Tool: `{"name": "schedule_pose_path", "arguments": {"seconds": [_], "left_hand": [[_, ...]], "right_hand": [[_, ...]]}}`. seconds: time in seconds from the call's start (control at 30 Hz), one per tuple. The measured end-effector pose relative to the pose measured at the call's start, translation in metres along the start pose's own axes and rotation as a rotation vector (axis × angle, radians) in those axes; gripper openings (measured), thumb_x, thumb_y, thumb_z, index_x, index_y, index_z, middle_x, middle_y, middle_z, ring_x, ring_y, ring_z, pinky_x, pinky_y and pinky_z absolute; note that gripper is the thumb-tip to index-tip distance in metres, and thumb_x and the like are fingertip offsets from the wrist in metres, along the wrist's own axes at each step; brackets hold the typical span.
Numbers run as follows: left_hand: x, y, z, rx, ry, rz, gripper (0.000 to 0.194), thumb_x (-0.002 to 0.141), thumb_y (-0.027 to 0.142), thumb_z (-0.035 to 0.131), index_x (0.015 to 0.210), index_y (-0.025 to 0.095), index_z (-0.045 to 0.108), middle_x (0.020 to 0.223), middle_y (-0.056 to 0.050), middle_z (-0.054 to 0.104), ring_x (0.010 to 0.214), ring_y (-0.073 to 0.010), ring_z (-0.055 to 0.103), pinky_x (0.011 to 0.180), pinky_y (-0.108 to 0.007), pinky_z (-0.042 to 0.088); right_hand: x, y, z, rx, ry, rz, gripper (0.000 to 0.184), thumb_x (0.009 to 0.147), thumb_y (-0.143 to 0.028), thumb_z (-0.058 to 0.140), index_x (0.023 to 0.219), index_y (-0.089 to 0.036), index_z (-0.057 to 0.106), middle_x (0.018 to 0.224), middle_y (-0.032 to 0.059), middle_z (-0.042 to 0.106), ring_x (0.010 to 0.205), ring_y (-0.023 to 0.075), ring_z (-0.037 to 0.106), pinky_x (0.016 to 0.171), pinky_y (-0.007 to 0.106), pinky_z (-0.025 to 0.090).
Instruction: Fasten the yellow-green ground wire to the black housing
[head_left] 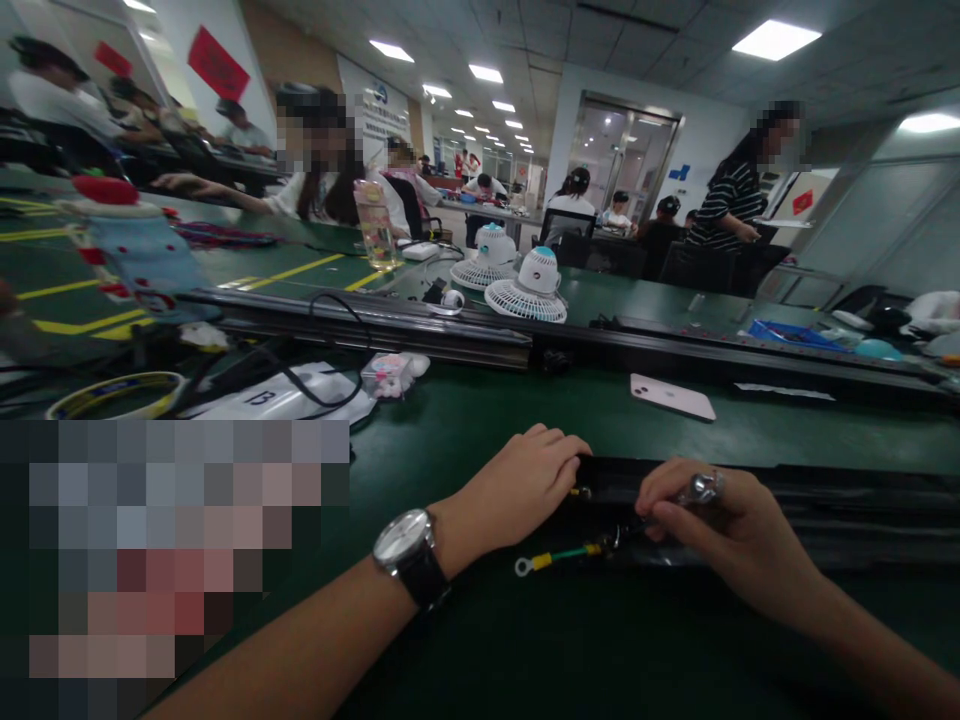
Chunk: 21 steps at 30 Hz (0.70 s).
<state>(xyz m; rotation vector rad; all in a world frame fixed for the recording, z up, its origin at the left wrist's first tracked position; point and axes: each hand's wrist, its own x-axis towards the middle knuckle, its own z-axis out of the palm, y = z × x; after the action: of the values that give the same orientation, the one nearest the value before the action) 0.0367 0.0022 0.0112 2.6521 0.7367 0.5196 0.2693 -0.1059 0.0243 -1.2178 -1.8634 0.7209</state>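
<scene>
A long black rail (840, 485) lies across the green table in front of me. My left hand (529, 485), with a watch on the wrist, has its fingers bent over the near left end of this rail. Thumb and fingers of my right hand (724, 520) are pinched together over the rail, on what looks like a thin black cable (636, 527); most of it is hidden. Between my hands a green wire (568, 553) with yellow sleeves ends in a metal ring terminal (523, 567). Another small terminal (581, 492) shows beside my left fingers.
Behind the rail lies a pink phone (673, 397). Long metal profiles (375, 325) cross the table farther back, with two white fans (527, 285) behind them. A tape roll (116, 395), a white bag (281, 395) and loose black cables sit at left. People work around.
</scene>
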Motion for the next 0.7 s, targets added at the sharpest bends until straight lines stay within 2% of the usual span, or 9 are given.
{"name": "schedule_pose_path", "arguments": {"seconds": [0.3,0.53,0.7], "left_hand": [[-0.0008,-0.0011,0.0012,0.008,-0.005,-0.004,0.036,0.107,0.030,0.029,0.123,0.021,0.060,0.116,-0.005,0.062,0.105,-0.0203,0.053,0.096,-0.038,0.044],[-0.0008,-0.0019,0.0012,0.009,-0.005,-0.004,0.035,0.107,0.031,0.029,0.123,0.022,0.060,0.116,-0.005,0.062,0.105,-0.0196,0.053,0.097,-0.038,0.044],[-0.0005,-0.0017,0.0010,-0.001,-0.006,0.003,0.037,0.108,0.032,0.028,0.123,0.021,0.059,0.118,-0.005,0.062,0.105,-0.0194,0.053,0.098,-0.038,0.044]], "right_hand": [[0.0013,-0.0002,-0.0002,-0.060,-0.041,0.002,0.015,0.100,-0.031,0.061,0.094,-0.021,0.070,0.097,0.0062,0.070,0.077,0.0188,0.067,0.067,0.032,0.054],[0.0030,-0.0004,-0.0012,-0.032,-0.047,0.077,0.015,0.099,-0.032,0.058,0.098,-0.021,0.069,0.103,0.0071,0.067,0.078,0.0186,0.065,0.068,0.032,0.054],[0.0061,-0.0024,-0.0048,-0.034,-0.077,0.188,0.014,0.097,-0.031,0.058,0.100,-0.021,0.067,0.084,0.0026,0.063,0.070,0.0167,0.061,0.060,0.028,0.051]]}}
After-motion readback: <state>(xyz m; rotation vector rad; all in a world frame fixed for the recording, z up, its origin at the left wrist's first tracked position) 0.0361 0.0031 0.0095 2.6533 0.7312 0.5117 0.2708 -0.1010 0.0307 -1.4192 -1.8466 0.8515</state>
